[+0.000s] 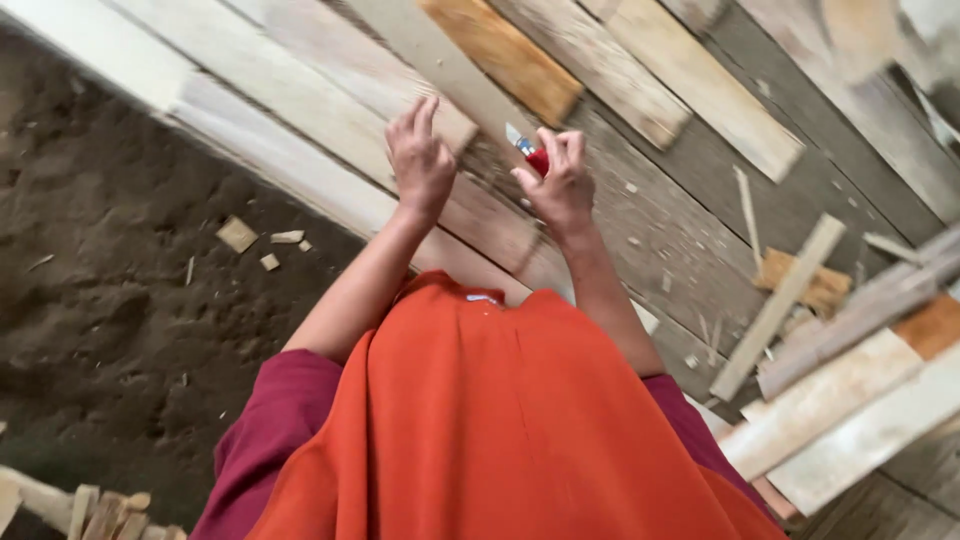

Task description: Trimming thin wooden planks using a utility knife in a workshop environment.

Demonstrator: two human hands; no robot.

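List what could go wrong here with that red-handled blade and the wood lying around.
1. The right hand holds a small red-handled blade with its tip towards the open left hand; a slip might nick the fingers.
2. Loose wooden slats and offcuts lie criss-crossed on the plank floor, a likely trip hazard.
3. The picture is blurred, which suggests movement while the blade is out.
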